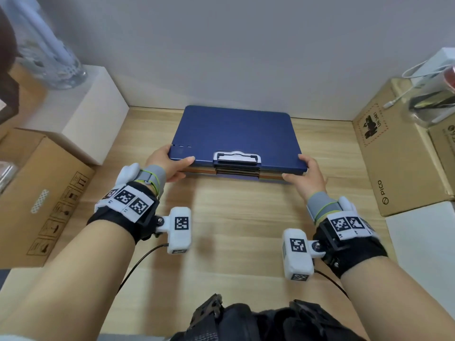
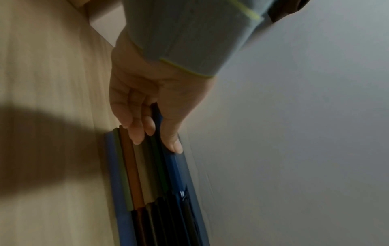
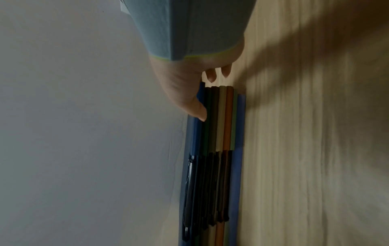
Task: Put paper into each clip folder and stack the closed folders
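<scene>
A stack of closed clip folders (image 1: 236, 134) lies on the wooden table (image 1: 234, 230) near the wall. The top folder is dark blue, with a metal clip (image 1: 236, 158) at its near edge. Orange, beige, green and blue folder edges (image 2: 134, 174) show below it, and the same edges (image 3: 223, 124) appear in the right wrist view. My left hand (image 1: 187, 167) grips the stack's near left corner, thumb on top, fingers (image 2: 138, 133) against the edges. My right hand (image 1: 293, 167) grips the near right corner, thumb (image 3: 197, 108) on the blue cover. No loose paper is visible.
A cardboard box (image 1: 37, 193) and a white box (image 1: 81, 119) stand at the left. Another cardboard box (image 1: 394, 156) lies at the right, with a charger and cable behind it. The wall rises directly behind the stack.
</scene>
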The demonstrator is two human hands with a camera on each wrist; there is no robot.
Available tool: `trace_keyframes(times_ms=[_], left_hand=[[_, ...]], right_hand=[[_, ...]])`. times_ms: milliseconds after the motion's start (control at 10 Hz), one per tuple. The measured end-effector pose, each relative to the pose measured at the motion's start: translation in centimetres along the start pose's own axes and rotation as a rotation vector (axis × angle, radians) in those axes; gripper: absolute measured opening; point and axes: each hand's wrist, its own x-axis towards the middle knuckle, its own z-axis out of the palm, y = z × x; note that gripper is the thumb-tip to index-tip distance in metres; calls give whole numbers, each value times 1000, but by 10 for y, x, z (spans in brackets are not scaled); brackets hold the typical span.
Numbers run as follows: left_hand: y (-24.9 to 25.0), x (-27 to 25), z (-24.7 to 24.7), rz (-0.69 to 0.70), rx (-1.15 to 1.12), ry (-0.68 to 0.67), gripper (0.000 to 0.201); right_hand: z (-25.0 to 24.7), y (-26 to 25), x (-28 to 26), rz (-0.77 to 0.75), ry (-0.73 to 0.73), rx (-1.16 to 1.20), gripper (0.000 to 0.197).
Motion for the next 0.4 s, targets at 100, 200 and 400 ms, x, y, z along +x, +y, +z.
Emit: trace_keyframes(times_ms=[100,200,400], left_hand=[[2,4,0,11,30,32,34],[6,5,0,-5,52,31,32],[18,-2,2,31,81,52,42]], right_hand=[[1,-1,5,6,-1,-29,63],[2,-10,4,35,8,-38,59],[-1,-29,-7,-15,19,-105,56]])
